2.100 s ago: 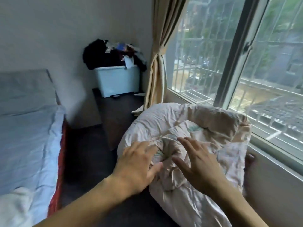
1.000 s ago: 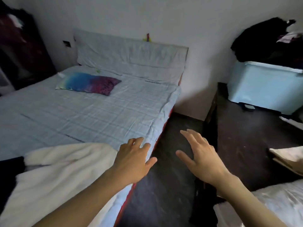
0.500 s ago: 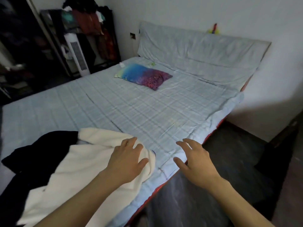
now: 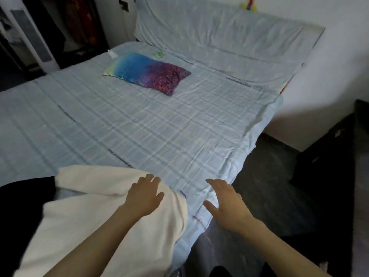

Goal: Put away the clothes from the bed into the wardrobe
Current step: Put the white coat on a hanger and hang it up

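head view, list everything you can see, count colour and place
bed sheet: one, pale blue check, covering the bed
headboard cover: one, pale blue, against the far wall
pillow: one, blue fading to purple, far part of the bed
cream garment: one, cream, near edge of the bed
black garment: one, black, left of the cream one, partly under it
wardrobe: one, dark, far left, clothes inside
dark furniture: one, black, right of the bed
left hand: open, over the cream garment
right hand: open, fingers spread, over the bed's edge
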A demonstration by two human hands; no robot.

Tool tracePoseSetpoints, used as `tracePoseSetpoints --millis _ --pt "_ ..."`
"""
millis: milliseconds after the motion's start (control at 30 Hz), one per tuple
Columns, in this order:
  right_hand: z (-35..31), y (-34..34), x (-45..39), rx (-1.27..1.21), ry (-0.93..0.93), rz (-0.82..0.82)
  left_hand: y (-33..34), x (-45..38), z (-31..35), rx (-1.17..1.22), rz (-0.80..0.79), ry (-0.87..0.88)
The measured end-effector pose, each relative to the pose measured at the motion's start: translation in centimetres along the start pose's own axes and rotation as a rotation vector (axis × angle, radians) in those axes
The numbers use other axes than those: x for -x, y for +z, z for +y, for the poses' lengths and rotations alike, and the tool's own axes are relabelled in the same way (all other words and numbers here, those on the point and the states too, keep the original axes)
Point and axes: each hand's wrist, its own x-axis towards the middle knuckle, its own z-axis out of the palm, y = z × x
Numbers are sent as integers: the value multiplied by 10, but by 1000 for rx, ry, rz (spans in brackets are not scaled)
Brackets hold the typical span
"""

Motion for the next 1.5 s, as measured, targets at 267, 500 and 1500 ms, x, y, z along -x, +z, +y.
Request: tracePoseSetpoints --millis 267,500,1500 --pt "10 96 -77 -196 250 -100 45 -79 -47 -31 -196 80" --pt "19 174 -118 -339 403 -174 83 -136 -55 -102 -266 180" --pt "0 302 -131 -655 968 -199 195 -229 -81 -335 -150 653"
